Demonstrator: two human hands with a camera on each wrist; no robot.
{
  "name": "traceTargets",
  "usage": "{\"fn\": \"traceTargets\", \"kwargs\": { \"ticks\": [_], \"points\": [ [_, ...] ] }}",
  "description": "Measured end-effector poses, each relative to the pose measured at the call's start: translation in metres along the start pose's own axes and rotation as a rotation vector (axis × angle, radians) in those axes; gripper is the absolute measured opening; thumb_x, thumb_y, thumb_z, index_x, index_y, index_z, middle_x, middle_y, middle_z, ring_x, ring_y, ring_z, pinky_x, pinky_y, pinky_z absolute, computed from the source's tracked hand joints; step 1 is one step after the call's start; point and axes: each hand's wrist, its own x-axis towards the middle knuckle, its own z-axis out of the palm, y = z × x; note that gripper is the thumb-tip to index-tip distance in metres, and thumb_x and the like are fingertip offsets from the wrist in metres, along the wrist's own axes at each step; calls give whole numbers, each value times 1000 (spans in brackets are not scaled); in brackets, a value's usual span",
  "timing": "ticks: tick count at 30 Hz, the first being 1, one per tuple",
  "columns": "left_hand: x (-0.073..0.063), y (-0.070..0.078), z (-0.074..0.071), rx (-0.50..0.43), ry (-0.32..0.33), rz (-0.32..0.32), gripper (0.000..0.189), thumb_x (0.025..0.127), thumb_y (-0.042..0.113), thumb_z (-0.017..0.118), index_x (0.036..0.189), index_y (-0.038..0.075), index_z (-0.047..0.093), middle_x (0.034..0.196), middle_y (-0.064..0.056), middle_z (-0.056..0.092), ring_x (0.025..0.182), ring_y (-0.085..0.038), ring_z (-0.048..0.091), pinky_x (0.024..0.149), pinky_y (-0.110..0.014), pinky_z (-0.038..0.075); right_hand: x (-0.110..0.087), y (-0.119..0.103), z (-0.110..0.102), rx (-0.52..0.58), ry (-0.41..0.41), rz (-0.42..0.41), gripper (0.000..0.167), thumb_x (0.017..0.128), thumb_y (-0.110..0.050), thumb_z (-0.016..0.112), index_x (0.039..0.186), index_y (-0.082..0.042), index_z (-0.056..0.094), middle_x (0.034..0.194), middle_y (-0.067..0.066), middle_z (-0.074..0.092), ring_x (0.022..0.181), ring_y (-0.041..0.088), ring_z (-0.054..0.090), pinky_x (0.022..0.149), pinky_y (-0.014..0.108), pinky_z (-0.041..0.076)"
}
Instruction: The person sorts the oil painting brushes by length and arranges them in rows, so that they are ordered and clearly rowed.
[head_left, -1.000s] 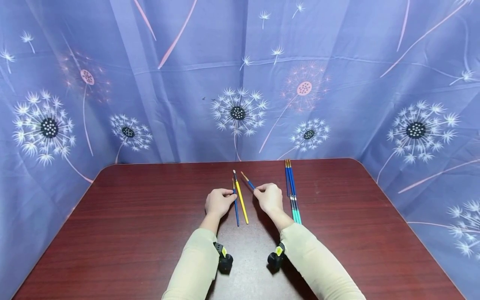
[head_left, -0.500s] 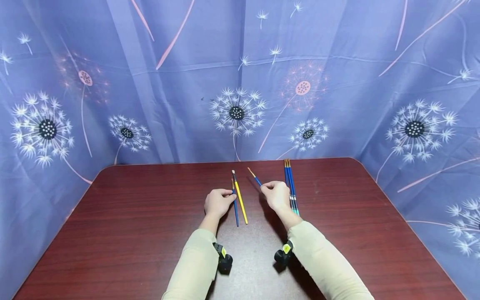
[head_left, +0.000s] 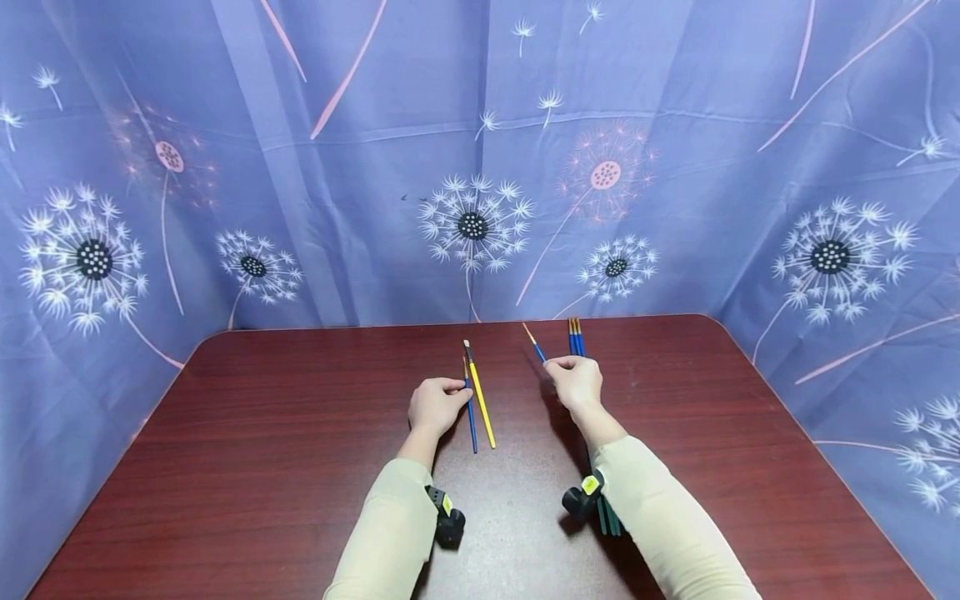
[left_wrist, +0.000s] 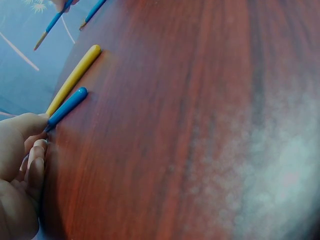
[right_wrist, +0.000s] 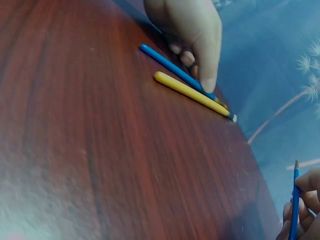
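My left hand pinches a thin blue paintbrush that lies on the table, bristles pointing away. Right beside it lies a yellow paintbrush with a pale tip, untouched by the fingers. In the left wrist view the rounded ends of the blue brush and yellow brush show past my thumb. Between thumb and fingers, my right hand holds another blue paintbrush, tilted and raised off the table. The right wrist view shows that brush upright in the pinch.
Several blue paintbrushes lie side by side at the back right, partly hidden by my right hand. Green-handled brushes show under the right forearm. The brown table ends at a blue dandelion-print curtain.
My right hand has moved right and slightly away with its blue paintbrush, coming over the row of brushes at the right. The left hand has stayed in place.
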Motion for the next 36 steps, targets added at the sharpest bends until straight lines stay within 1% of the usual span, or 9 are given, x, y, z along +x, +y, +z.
{"fn": "traceTargets", "kwargs": {
  "ticks": [5,12,15,17,21,24,27,31,36],
  "points": [
    [0,-1,1,-1,-3,-7,20,82,34,72,98,23,77,86,4,74,80,-16,67,61,-29,47,6,4,-9,93,-24,56,23,86,-21,64,97,-4,74,82,15,69,47,10,47,45,26,42],
    [0,0,0,-17,-4,-2,22,82,34,72,99,22,77,88,2,74,82,-17,67,62,-30,48,16,11,-17,146,10,60,25,86,-19,64,99,1,73,77,10,70,59,6,51,52,23,42],
    [-1,0,0,-21,-3,4,22,82,33,72,100,21,76,88,2,75,82,-17,68,61,-30,48,20,14,-21,191,18,76,26,86,-17,64,101,3,72,75,10,69,57,7,54,52,22,43],
    [0,0,0,-23,-5,3,22,82,33,72,100,21,76,88,2,75,81,-17,68,61,-29,48,22,16,-23,205,30,80,27,85,-16,64,101,4,71,73,7,68,57,7,55,52,21,45],
    [0,-1,0,-18,-6,6,22,82,33,72,100,21,76,88,2,75,81,-18,67,60,-29,48,27,18,-29,280,8,118,30,87,-16,63,107,6,68,69,4,63,53,10,57,50,30,53],
    [0,-1,-1,-14,-11,7,22,82,32,72,101,21,76,88,1,75,80,-18,67,60,-30,48,30,20,-33,314,-5,145,32,88,-16,61,110,7,66,69,8,65,49,14,60,50,38,56],
    [0,-2,-1,-12,-13,6,22,83,33,71,101,22,76,88,2,75,81,-17,67,61,-30,48,34,23,-36,298,21,146,32,87,-17,62,109,7,67,69,6,65,50,10,59,50,32,55],
    [1,-1,-1,-11,-15,5,22,83,33,71,101,22,76,89,2,74,81,-17,67,61,-29,48,40,25,-39,290,51,145,31,86,-14,63,107,8,68,62,-1,62,49,6,52,47,20,47],
    [1,-2,0,-1,-21,6,23,83,34,71,101,22,76,89,2,74,80,-17,67,60,-29,47,47,27,-43,281,56,151,31,87,-13,62,109,8,67,58,-2,62,49,2,53,45,18,43]
  ]
}}
